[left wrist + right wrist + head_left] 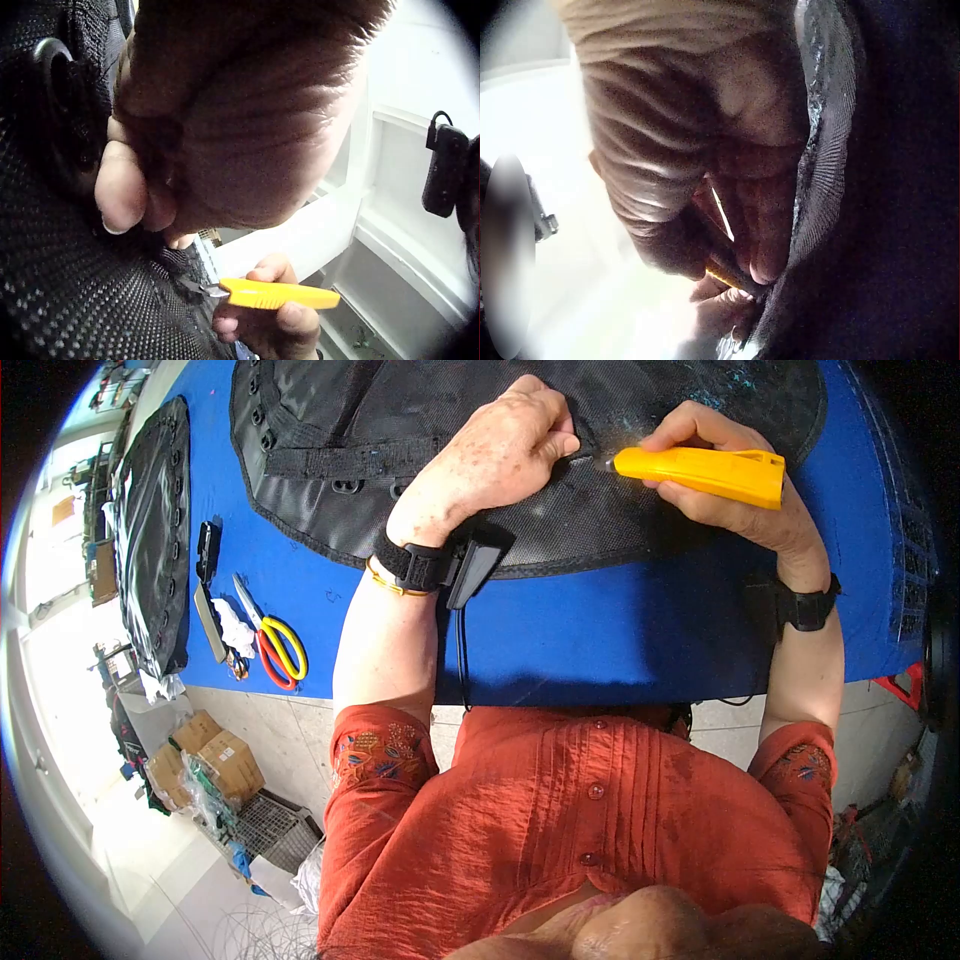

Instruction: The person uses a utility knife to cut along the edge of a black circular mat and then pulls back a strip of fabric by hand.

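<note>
A black mesh fabric piece with a sewn webbing strap and dark rings spreads over the blue table. My left hand lies on it, thumb and curled fingers pinching the fabric near the strap's end. Just to the right, my right hand grips yellow thread snips, their tip pointing left at the pinched spot. Seen from the left wrist, the metal blades of the thread snips come right up to the mesh below the left fingertips. The right wrist view is dark, with the snips mostly hidden behind the right hand.
Scissors with red and yellow handles lie on the blue table at the left, beside a dark-handled tool and white scrap. Further left is another folded black piece. Cardboard boxes stand on the floor.
</note>
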